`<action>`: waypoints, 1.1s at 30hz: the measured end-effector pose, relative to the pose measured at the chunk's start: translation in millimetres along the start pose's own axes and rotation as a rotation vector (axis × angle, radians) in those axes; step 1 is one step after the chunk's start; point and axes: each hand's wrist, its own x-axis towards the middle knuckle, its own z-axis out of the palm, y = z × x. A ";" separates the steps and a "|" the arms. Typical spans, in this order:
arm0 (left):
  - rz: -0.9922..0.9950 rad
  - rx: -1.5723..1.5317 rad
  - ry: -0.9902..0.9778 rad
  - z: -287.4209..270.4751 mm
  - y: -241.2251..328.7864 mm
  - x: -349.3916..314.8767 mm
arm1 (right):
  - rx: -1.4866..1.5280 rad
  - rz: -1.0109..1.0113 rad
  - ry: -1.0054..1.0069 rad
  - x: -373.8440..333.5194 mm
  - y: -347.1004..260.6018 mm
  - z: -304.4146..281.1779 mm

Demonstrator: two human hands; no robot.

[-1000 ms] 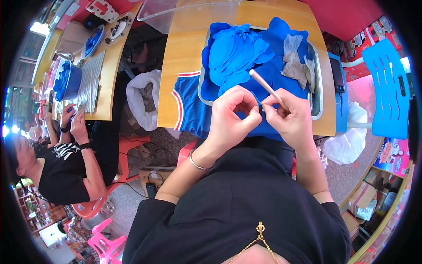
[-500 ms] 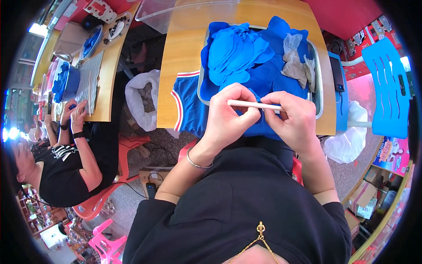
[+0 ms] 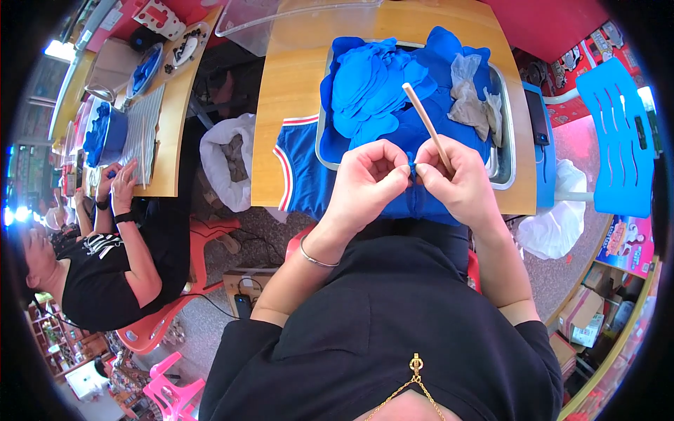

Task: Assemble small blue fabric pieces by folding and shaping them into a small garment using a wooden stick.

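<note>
Above my lap, my left hand (image 3: 371, 181) and my right hand (image 3: 460, 181) meet with thumbs and forefingers pinched on a small blue piece (image 3: 412, 167), mostly hidden by the fingertips. A thin pale wooden stick (image 3: 424, 116) is also held in my right hand, sloping up and left past the forefinger. Just beyond them is a metal tray (image 3: 508, 179) heaped with flat blue fabric-like pieces (image 3: 375, 81). Crumpled pale translucent scraps (image 3: 467, 91) lie on the heap's right side. Blue cloth with a red and white striped edge (image 3: 305, 165) hangs over the table's front, left of the tray.
My wooden table (image 3: 295, 84) carries a clear plastic bin (image 3: 253, 24) at its back left. White bags (image 3: 228, 161) sit low on both sides. A blue chair back (image 3: 618, 140) stands right. At the left table a person (image 3: 105, 259) works beside a blue tub (image 3: 112, 133).
The stick has swung from lying level across both hands to pointing up, held by my right hand alone. My fingertips have come together on the small blue piece.
</note>
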 end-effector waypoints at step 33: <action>0.187 0.310 0.197 2.4 -12.9 3.0 | -0.464 -0.534 0.334 -4.2 14.3 14.3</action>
